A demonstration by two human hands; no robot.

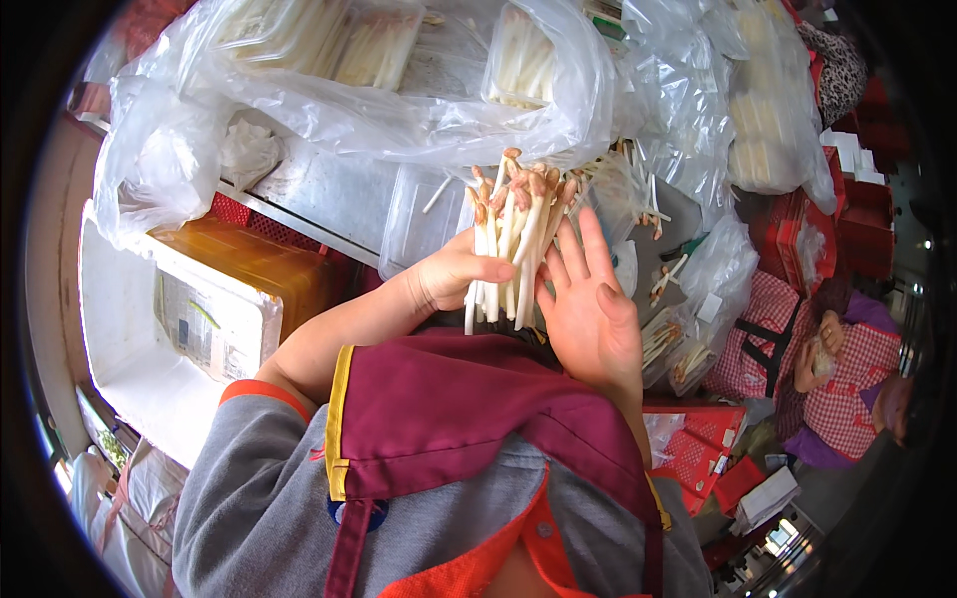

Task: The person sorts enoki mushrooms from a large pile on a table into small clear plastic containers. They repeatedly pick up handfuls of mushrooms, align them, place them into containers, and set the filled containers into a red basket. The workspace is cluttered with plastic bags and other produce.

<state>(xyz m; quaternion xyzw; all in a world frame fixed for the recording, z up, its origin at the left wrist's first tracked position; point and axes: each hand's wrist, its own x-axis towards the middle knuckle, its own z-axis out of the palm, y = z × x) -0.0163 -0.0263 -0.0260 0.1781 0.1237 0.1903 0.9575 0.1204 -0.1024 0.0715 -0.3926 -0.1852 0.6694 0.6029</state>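
My left hand [452, 273] is closed around a bunch of peanut sprouts [516, 247], thumb across the white stems. Their reddish-brown heads point away from me, and the cut-looking ends hang towards my maroon apron [478, 404]. Beside the bunch, my right hand [594, 321] is spread flat with the palm up. Its fingers lie along the right side of the stems, and I cannot tell how firmly they touch. Behind my left hand is a clear plastic tray [407, 217], partly hidden, with a loose white stem [437, 195] over it.
A large clear plastic bag [419, 123] holds filled sprout trays [521, 60] on the metal table [329, 187]. A white foam box [134, 374] stands at left. Loose sprouts [668, 276] and bagged packs [662, 336] lie right. Farther right are red crates [691, 448] and another person [845, 381].
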